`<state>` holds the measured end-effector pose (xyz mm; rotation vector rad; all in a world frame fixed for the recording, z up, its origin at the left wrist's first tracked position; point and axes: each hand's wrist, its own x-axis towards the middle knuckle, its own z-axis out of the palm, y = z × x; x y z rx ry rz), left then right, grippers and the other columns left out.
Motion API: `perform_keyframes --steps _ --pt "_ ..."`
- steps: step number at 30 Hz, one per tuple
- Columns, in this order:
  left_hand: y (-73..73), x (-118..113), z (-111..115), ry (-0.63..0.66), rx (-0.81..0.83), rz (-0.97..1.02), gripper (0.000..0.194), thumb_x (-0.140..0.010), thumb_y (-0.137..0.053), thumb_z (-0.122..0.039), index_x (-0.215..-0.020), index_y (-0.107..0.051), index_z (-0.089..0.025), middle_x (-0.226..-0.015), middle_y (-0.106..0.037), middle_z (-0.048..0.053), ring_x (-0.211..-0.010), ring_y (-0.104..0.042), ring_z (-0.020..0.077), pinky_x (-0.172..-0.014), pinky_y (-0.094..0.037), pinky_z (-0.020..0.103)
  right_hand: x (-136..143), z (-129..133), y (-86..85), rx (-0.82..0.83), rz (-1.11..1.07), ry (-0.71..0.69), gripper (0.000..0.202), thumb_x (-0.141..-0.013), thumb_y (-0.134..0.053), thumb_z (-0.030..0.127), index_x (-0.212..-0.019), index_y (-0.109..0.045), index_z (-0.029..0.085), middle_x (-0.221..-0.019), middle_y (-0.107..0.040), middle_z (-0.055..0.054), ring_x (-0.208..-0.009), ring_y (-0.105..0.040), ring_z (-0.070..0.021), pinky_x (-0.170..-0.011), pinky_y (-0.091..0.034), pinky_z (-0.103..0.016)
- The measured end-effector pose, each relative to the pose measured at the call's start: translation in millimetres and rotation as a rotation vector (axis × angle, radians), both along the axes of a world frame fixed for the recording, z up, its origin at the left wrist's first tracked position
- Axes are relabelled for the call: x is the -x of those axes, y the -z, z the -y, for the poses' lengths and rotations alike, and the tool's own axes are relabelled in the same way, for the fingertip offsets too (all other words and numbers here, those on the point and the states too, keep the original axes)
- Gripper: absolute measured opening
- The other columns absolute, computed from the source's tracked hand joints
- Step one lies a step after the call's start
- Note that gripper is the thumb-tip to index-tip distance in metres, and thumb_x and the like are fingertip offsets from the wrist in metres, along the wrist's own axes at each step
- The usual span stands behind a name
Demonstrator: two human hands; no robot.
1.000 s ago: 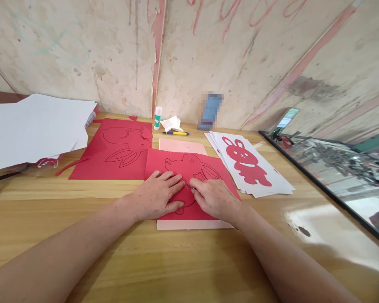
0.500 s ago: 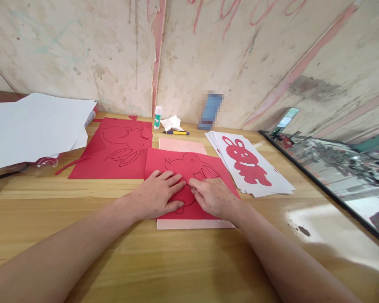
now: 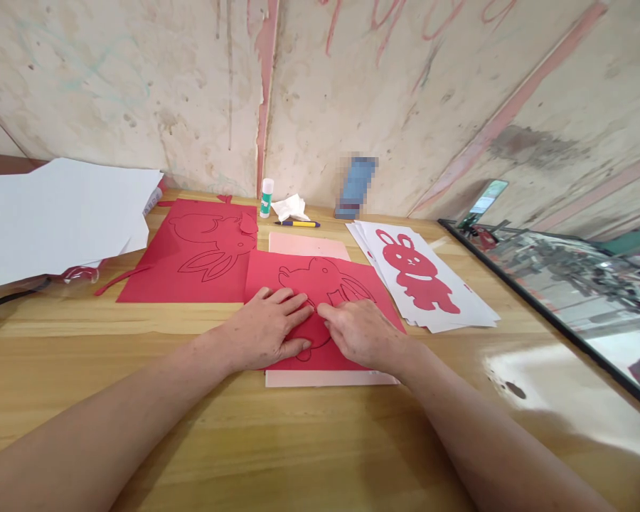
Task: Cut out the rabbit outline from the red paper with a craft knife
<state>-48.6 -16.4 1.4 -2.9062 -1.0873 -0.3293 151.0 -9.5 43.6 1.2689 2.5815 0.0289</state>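
A red sheet (image 3: 352,274) with a rabbit outline cut into it lies on a pink sheet (image 3: 306,247) on the wooden table (image 3: 299,441). My left hand (image 3: 269,331) lies flat on the sheet's left part, fingers spread, pressing it down. My right hand (image 3: 360,331) rests beside it with bent fingers, fingertips at the cut line near the sheet's middle. Whether it pinches the paper is not clear. The two hands almost touch.
A second red sheet (image 3: 192,259) with a rabbit outline lies to the left. White sheets (image 3: 459,313) bearing a red rabbit cut-out (image 3: 413,274) lie to the right. At the back are a glue stick (image 3: 267,198), a crumpled tissue (image 3: 289,208) and a pen (image 3: 297,224). White paper (image 3: 58,213) lies far left, a glass panel (image 3: 565,284) right.
My right hand's fingertips have crept slightly left and up along the cut line. The left hand and the sheets have stayed in place.
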Motion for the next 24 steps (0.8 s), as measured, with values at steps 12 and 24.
perform_keyframes --steps 12,24 --pt "0.0 -0.5 0.4 0.003 -0.003 0.017 0.054 -0.093 -0.033 -0.053 -0.131 -0.046 -0.017 -0.137 -0.048 0.009 -0.118 -0.045 0.0261 -0.087 -0.033 0.039 -6.3 -6.2 7.8 -0.051 -0.208 0.037 0.014 -0.085 -0.038 0.019 -0.085 -0.052 0.019 -0.062 -0.059 -0.002 -0.055 -0.047 -0.0137 -0.051 -0.017 -0.027" --pt "-1.4 -1.2 0.3 0.007 0.014 0.018 0.054 -0.093 -0.033 -0.053 -0.131 -0.046 -0.017 -0.135 -0.049 0.010 -0.118 -0.045 0.0263 -0.087 -0.034 0.038 -2.6 -8.2 8.5 -0.029 -0.190 0.035 0.019 -0.085 -0.036 0.018 -0.092 -0.054 0.018 -0.066 -0.062 -0.003 -0.057 -0.049 -0.0146 -0.052 -0.017 -0.028"
